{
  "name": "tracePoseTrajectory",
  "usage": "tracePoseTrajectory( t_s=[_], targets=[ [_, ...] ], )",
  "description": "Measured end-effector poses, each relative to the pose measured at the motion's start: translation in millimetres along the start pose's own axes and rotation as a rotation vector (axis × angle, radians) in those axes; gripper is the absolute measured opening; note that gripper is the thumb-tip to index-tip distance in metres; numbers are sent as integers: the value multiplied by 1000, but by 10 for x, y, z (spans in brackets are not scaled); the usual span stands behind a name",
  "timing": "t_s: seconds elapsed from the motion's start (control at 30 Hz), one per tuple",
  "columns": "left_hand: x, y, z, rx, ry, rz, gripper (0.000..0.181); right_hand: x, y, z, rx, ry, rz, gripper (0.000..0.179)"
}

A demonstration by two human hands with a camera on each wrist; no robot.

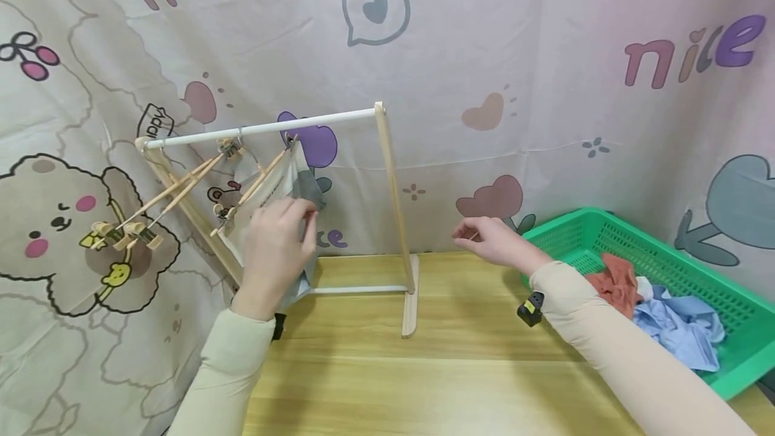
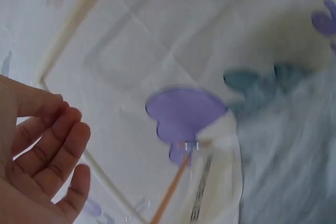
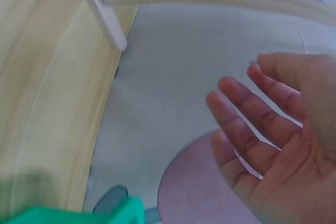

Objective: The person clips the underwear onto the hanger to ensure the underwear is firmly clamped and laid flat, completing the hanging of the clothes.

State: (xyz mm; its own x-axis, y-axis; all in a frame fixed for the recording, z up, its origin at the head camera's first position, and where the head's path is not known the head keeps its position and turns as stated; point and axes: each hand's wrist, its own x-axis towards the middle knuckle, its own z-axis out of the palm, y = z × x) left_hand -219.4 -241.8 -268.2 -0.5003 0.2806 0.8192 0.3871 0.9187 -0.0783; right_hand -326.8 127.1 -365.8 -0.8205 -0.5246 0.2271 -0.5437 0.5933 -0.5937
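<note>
In the head view my left hand (image 1: 278, 247) is raised in front of a small drying rack (image 1: 315, 121), near a white and grey garment (image 1: 275, 187) that hangs from a wooden clip hanger (image 1: 260, 180). The left wrist view shows the fingers loosely bent with nothing between them, and the garment's grey cloth (image 2: 289, 156) stands apart from them. My right hand (image 1: 493, 241) hovers over the table between the rack and a green basket (image 1: 656, 244). In the right wrist view, its fingers (image 3: 247, 135) are loosely bent and hold nothing.
More wooden clip hangers (image 1: 188, 184) hang at the rack's left end. Inside the basket lie a rust-red cloth (image 1: 616, 281) and a light blue cloth (image 1: 678, 325). A printed curtain (image 1: 430, 73) rises behind the wooden table (image 1: 363, 382).
</note>
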Motion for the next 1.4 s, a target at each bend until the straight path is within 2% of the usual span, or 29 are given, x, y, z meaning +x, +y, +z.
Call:
tracePoseTrajectory(
  t_s=[0.13,0.4,0.6,0.8,1.03,1.23,1.4],
  targets=[
    [-142,165,148,-65,-42,33,6,-152,80,-134,-12,-51,36,19],
    [-458,451,527,-136,-170,69,10,-412,293,-368,-34,-104,73,19],
    [-654,657,764,-190,-242,81,12,-592,486,-534,-68,-136,131,28],
    [-809,857,979,-258,-292,109,15,-805,655,-696,-148,-127,184,36],
    [-933,1076,1183,-289,-323,147,16,-1009,825,-825,-177,-148,246,39],
    [-1058,1271,1293,-326,-431,158,16,-1153,922,-880,-218,-163,287,39],
    [-1133,1428,1383,-385,-566,142,18,-1285,993,-904,-248,-200,355,44]
  ],
)
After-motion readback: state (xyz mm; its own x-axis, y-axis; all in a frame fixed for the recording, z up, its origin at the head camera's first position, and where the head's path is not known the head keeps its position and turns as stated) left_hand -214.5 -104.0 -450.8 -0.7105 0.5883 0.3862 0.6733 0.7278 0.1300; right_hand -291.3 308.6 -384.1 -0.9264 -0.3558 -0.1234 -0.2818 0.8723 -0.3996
